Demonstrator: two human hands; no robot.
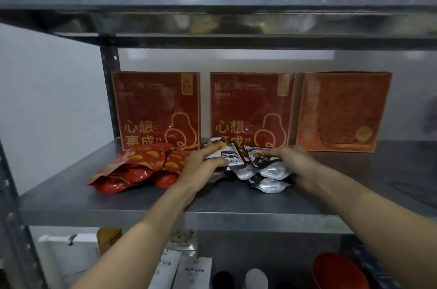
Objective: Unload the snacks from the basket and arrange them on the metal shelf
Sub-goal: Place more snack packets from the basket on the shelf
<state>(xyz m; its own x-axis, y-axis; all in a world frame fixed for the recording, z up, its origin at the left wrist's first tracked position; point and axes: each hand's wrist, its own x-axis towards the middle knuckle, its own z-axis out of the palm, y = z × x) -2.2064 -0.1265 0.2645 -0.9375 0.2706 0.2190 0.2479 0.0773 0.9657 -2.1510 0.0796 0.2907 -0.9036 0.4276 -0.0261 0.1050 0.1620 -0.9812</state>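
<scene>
Both of my hands are on a heap of black and silver snack packets (264, 171) lying on the middle board of the metal shelf (212, 206). My left hand (203, 165) grips the left side of the heap, fingers curled over a packet with a white label. My right hand (295, 161) holds the right side, fingers curled over the top packets. A pile of red snack packets (132, 168) lies just left of my left hand. The basket is not in view.
Three red boxes (156, 111) (251, 109) (343, 111) stand upright along the back of this board. The shelf post (108, 90) rises at the back left. Below are white cartons (184, 269), a red bowl (338, 272) and a yellow jar (108, 239); more goods sit above.
</scene>
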